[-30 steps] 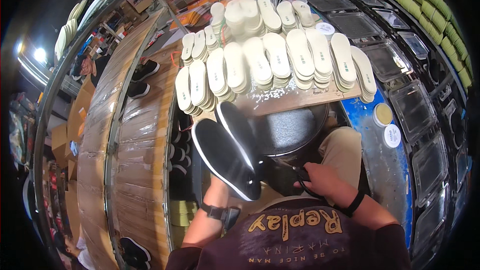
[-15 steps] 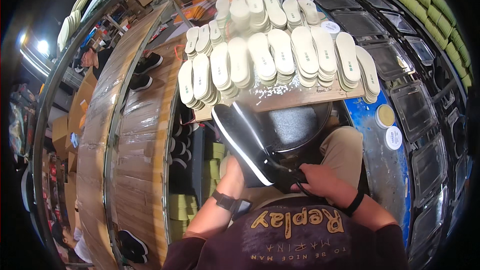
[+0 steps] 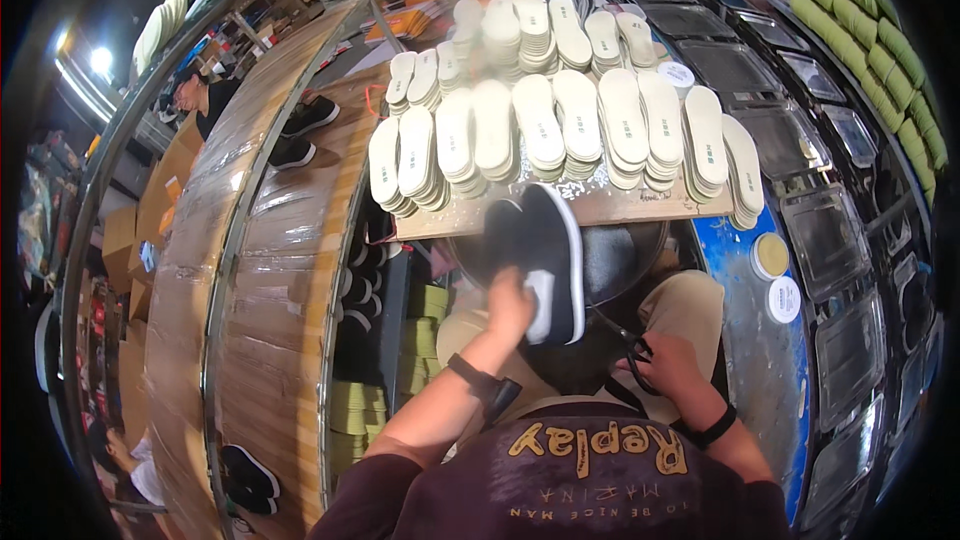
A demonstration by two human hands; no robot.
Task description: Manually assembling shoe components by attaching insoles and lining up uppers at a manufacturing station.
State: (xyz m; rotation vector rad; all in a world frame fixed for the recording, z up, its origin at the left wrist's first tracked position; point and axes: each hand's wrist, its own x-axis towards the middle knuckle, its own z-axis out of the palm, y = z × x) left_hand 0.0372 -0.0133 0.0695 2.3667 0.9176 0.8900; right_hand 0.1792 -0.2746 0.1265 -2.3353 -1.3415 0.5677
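Note:
In front of my lap, my left hand (image 3: 512, 305) grips dark sneakers (image 3: 550, 255) with white sole edges. Two toe ends show side by side, apparently a pair, partly blurred and pointing at the board. My right hand (image 3: 665, 365), lower and to the right, has its fingers in the handles of black scissors (image 3: 634, 346). Their blades point up and left, close to the sneaker's heel end. Just beyond the sneakers, stacks of cream insoles (image 3: 540, 130) stand in rows on a wooden board (image 3: 640, 205).
Under the board's near edge is a dark round basin (image 3: 625, 255). A blue-edged bench (image 3: 745, 340) at the right carries round tins (image 3: 770, 255). A long film-covered shelf (image 3: 270, 340) with dark shoes (image 3: 250, 480) runs along the left. Another person (image 3: 205, 100) is at the far left.
The sneakers have turned from slanting left to nearly upright, toes up, and moved right. My right hand has shifted slightly right, showing the scissors apart from the sneakers. The view has tilted a little.

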